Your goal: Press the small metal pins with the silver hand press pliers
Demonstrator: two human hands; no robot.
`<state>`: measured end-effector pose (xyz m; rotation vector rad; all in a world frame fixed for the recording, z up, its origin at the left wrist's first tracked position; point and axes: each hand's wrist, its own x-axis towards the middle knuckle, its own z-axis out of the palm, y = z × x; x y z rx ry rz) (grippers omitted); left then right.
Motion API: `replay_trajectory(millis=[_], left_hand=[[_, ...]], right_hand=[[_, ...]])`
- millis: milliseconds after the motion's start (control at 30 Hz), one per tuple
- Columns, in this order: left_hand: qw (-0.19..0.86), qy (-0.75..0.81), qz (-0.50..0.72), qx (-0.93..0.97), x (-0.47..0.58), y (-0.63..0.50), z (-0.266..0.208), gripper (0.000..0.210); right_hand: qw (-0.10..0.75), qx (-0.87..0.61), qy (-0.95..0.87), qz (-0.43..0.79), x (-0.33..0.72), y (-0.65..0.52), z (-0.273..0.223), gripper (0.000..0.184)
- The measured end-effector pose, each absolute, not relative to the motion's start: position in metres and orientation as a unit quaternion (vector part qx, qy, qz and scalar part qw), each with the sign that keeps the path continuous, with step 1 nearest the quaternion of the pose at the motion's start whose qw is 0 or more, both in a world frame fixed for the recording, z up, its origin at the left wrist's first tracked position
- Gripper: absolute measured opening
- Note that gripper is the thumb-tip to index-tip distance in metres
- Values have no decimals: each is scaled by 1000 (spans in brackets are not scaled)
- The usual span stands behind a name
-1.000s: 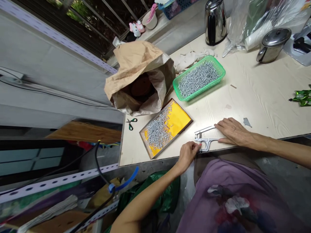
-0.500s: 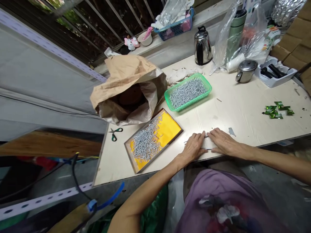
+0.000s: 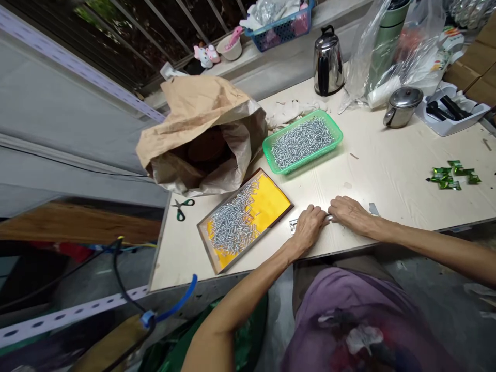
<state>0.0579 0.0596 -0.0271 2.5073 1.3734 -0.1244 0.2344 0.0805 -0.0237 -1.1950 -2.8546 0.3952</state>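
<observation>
My left hand (image 3: 309, 228) is closed around a slim silvery metal piece (image 3: 293, 226), whose slotted end sticks out to the left of it. My right hand (image 3: 350, 214) grips the same piece from the other side, fingers curled. A short bright stretch of the metal shows between the two hands; the rest is hidden under them. Left of my hands lies a shallow tray (image 3: 279, 216) with a yellow bottom, partly heaped with small silvery pins (image 3: 234, 225). Behind it stands a green plastic basket (image 3: 284, 169) full of similar pins.
A large open paper bag (image 3: 201, 103) stands behind the tray. Scissors (image 3: 180, 209) lie at the left. Farther back are a kettle (image 3: 327, 64), a lidded metal cup (image 3: 403, 106) and a white tray (image 3: 437, 128). Green wrapped packets (image 3: 451, 175) lie at the right.
My fingers have curled in around the metal piece, where they lay flatter along it before. Its slotted left end shows more clearly. The whole view has shifted slightly.
</observation>
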Motion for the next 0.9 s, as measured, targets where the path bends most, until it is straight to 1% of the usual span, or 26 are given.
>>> replay_trajectory(millis=[100, 167, 233, 267, 367, 400, 433, 467, 533, 600, 633, 733, 833, 900], left_hand=[[136, 480, -36, 866, 59, 60, -30, 21], [143, 487, -28, 861, 59, 58, -32, 22], [149, 496, -2, 855, 57, 55, -36, 20], [147, 500, 22, 853, 56, 51, -40, 21], [116, 513, 132, 840, 55, 34, -57, 34], [100, 515, 167, 834, 56, 27, -64, 35], [87, 510, 196, 833, 58, 21, -73, 36], [78, 499, 218, 835, 60, 15, -81, 39], [79, 475, 243, 842, 66, 5, -95, 44], [91, 462, 255, 845, 74, -3, -100, 43], [101, 461, 257, 844, 78, -6, -100, 41], [128, 468, 254, 837, 86, -13, -89, 33], [139, 476, 256, 830, 88, -12, -79, 32], [154, 476, 248, 830, 89, -9, -77, 33]], right_hand=[[21, -369, -919, 135, 233, 79, -28, 17], [23, -372, -918, 139, 234, 78, -28, 16], [27, -387, -911, 141, 237, 80, -28, 10], [32, -391, -908, 146, 240, 82, -26, 14], [30, -379, -909, 171, 248, 94, -20, 49], [21, -367, -913, 178, 250, 99, -17, 54], [11, -358, -916, 179, 252, 103, -15, 54], [4, -355, -919, 173, 252, 107, -12, 49], [-2, -364, -919, 151, 250, 114, -9, 32], [1, -389, -912, 129, 245, 119, -9, 14], [3, -401, -908, 123, 242, 122, -8, 10], [10, -425, -897, 125, 234, 133, -9, 21], [16, -425, -895, 133, 222, 138, -8, 21], [21, -394, -907, 146, 209, 129, -6, 22]])
